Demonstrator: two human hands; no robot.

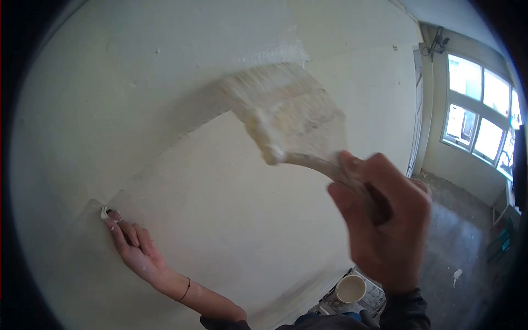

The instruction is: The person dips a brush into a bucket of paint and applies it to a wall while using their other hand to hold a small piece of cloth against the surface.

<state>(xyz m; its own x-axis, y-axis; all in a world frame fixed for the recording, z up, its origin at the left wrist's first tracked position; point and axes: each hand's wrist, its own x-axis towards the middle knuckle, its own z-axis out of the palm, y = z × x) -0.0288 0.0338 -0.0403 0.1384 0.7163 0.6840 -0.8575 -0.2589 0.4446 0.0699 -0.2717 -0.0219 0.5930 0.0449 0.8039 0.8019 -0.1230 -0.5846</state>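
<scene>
Pale walls (236, 220) fill most of the head view, with bright windows (487, 115) and a grey, spotted floor (448, 247) off to the right. Fingers of the right hand (393, 214) are closed around the handle of a broad, white-coated brush (291, 110), which blocks part of the upper wall; bristle contact is unclear. Fingertips of the left hand (137, 253) meet a small white thing (104, 212) at the wall; whether they grip it, I cannot tell. Below, a cream bucket (352, 301) stands near the right sleeve (406, 311).
</scene>
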